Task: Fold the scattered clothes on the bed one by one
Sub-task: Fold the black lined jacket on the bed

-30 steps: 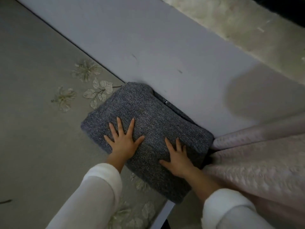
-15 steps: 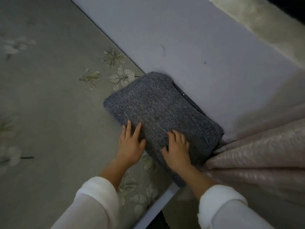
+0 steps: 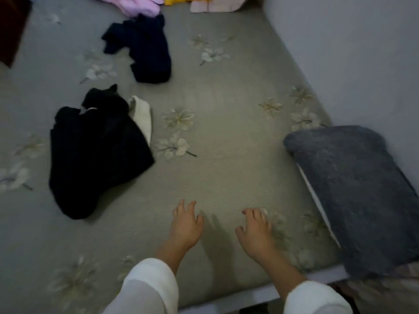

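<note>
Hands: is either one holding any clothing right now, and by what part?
Nothing is held. The left hand and right hand are both empty, fingers spread above the bedsheet.

Both hands (image 3: 223,230) have left the folded grey sweater (image 3: 358,196).

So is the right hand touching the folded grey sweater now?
Apart. The head view shows bare bedspread between the right hand and the folded grey sweater.

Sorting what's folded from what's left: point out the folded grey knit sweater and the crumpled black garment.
folded grey knit sweater (image 3: 360,196), head view, middle of top face.
crumpled black garment (image 3: 95,155), head view, centre of its body.
</note>
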{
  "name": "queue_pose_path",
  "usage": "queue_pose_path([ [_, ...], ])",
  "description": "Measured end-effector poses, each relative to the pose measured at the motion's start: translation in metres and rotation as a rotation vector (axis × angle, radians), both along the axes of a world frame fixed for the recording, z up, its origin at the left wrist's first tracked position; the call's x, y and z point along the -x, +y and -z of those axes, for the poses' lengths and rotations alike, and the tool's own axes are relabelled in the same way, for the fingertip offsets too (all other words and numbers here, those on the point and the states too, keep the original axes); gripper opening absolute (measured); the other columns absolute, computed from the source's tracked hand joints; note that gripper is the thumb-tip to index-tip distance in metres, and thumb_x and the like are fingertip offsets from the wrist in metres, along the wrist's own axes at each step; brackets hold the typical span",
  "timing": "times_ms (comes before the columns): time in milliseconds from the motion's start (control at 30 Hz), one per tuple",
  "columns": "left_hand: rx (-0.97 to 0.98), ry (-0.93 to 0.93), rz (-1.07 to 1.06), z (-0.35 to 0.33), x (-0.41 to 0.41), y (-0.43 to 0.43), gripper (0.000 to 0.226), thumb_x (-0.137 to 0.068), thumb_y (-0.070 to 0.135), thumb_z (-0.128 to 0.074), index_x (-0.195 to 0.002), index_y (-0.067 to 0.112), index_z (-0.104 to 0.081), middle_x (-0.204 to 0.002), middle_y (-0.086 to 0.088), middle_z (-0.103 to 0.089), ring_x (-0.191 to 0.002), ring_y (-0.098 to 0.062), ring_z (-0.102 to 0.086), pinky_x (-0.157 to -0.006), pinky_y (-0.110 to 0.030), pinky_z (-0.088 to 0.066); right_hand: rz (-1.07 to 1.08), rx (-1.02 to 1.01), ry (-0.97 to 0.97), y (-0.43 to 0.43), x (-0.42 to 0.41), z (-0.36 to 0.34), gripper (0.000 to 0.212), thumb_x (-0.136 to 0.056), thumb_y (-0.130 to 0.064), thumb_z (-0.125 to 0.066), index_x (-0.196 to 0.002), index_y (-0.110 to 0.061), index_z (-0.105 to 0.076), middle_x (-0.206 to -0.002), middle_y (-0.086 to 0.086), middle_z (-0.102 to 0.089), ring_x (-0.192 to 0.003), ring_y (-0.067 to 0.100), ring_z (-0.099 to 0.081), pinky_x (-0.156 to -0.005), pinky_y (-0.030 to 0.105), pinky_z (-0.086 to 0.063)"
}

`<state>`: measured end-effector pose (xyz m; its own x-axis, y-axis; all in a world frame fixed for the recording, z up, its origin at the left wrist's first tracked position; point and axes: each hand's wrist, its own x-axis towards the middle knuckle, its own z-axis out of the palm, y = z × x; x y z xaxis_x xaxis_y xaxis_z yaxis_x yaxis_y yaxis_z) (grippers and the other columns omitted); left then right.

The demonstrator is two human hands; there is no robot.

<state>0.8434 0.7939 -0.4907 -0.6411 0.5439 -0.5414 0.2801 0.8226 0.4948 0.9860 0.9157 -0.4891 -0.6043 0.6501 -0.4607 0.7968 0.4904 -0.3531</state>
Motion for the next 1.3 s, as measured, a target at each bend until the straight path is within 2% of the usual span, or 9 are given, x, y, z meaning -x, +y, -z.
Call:
queue_pose_path([
  [267, 0.114, 0.11, -0.261, 0.01, 0.117, -0.192, 0.053, -0.097, 0.023, -0.046, -0.146, 0.013, -0.029, -0.157, -0.017, -0.012, -0.142, -0.031, -0.016, -0.112, -0.034, -0.021, -0.28, 0.075, -0.039, -0.13, 0.147, 0.018, 0.051, -0.092, -0.034, -0.05, -0.138, -0.017, -0.038, -0.138, 0.003, -0.041, -0.129, 0.022, -0.034, -0.104, 0.034, -0.029],
  [400, 0.121, 0.134, -0.438, 0.022, 0.171, -0.24, 0.062, -0.095, 0.023, -0.05, -0.149, 0.012, -0.022, -0.155, -0.02, -0.014, -0.14, -0.036, -0.018, -0.111, -0.042, -0.025, -0.371, 0.108, -0.064, -0.163, 0.2, 0.023, 0.051, -0.094, -0.037, -0.05, -0.138, -0.017, -0.036, -0.138, 0.003, -0.038, -0.129, 0.022, -0.033, -0.104, 0.035, -0.031],
  [633, -0.189, 0.046, -0.856, 0.052, 0.259, -0.242, 0.079, -0.087, 0.026, -0.067, -0.149, 0.01, -0.021, -0.146, -0.022, -0.034, -0.134, -0.037, -0.033, -0.108, -0.045, -0.031, -0.486, 0.078, -0.089, -0.166, 0.289, 0.032, 0.056, -0.093, -0.035, -0.049, -0.143, -0.017, -0.032, -0.141, 0.005, -0.035, -0.13, 0.023, -0.032, -0.107, 0.035, -0.032],
  [733, -0.355, -0.023, -0.91, 0.065, 0.289, -0.241, 0.094, -0.079, 0.028, -0.076, -0.152, 0.021, -0.016, -0.142, -0.008, -0.043, -0.13, -0.029, -0.042, -0.107, -0.041, -0.037, -0.504, 0.058, -0.049, -0.169, 0.323, 0.037, 0.06, -0.093, -0.033, -0.048, -0.147, -0.018, -0.027, -0.142, 0.003, -0.034, -0.131, 0.021, -0.031, -0.109, 0.034, -0.031],
  [800, -0.391, -0.094, -0.857, 0.074, 0.3, -0.239, 0.085, -0.083, 0.021, -0.072, -0.151, 0.024, -0.021, -0.134, 0.006, -0.045, -0.123, -0.017, -0.046, -0.104, -0.033, -0.038, -0.521, 0.078, -0.014, -0.173, 0.339, 0.04, 0.064, -0.094, -0.03, -0.049, -0.15, -0.022, -0.02, -0.144, 0.001, -0.032, -0.132, 0.02, -0.03, -0.11, 0.035, -0.031],
  [867, -0.37, -0.146, -0.838, 0.076, 0.305, -0.235, 0.05, -0.09, 0.015, -0.061, -0.138, 0.02, -0.046, -0.128, 0.003, -0.055, -0.113, -0.018, -0.055, -0.096, -0.031, -0.044, -0.559, 0.062, 0.041, -0.177, 0.353, 0.042, 0.07, -0.092, -0.027, -0.05, -0.152, -0.027, -0.015, -0.144, 0.002, -0.032, -0.13, 0.02, -0.033, -0.109, 0.036, -0.033],
  [967, -0.464, -0.34, -1.0, 0.054, 0.299, -0.234, 0.017, -0.089, 0.008, -0.05, -0.089, 0.009, -0.067, -0.087, -0.006, -0.068, -0.085, -0.021, -0.063, -0.072, -0.03, -0.049, -0.55, 0.014, 0.121, -0.18, 0.367, 0.042, 0.082, -0.089, -0.023, -0.056, -0.152, -0.034, -0.004, -0.15, 0.004, -0.026, -0.131, 0.023, -0.033, -0.109, 0.04, -0.034],
  [1100, -0.659, -0.79, -0.951, 0.006, 0.273, -0.255, 0.014, -0.078, 0.003, -0.046, -0.083, 0.006, -0.059, -0.074, -0.008, -0.058, -0.067, -0.015, -0.06, -0.056, -0.023, -0.045, -0.58, -0.066, 0.097, -0.179, 0.376, 0.04, 0.105, -0.082, -0.026, -0.069, -0.15, -0.039, 0.01, -0.159, 0.002, -0.002, -0.144, 0.025, -0.013, -0.111, 0.046, -0.025],
  [1300, -0.897, -0.92, -1.282, -0.034, 0.25, -0.301, 0.038, -0.042, 0.016, -0.066, -0.076, -0.001, -0.069, -0.076, -0.017, -0.066, -0.061, -0.024, -0.067, -0.054, -0.026, -0.057, -0.802, -0.02, -0.211, -0.172, 0.347, 0.054, 0.093, -0.078, -0.039, -0.07, -0.151, -0.037, -0.011, -0.16, -0.001, 0.003, -0.147, 0.025, 0.008, -0.114, 0.056, -0.01],
])
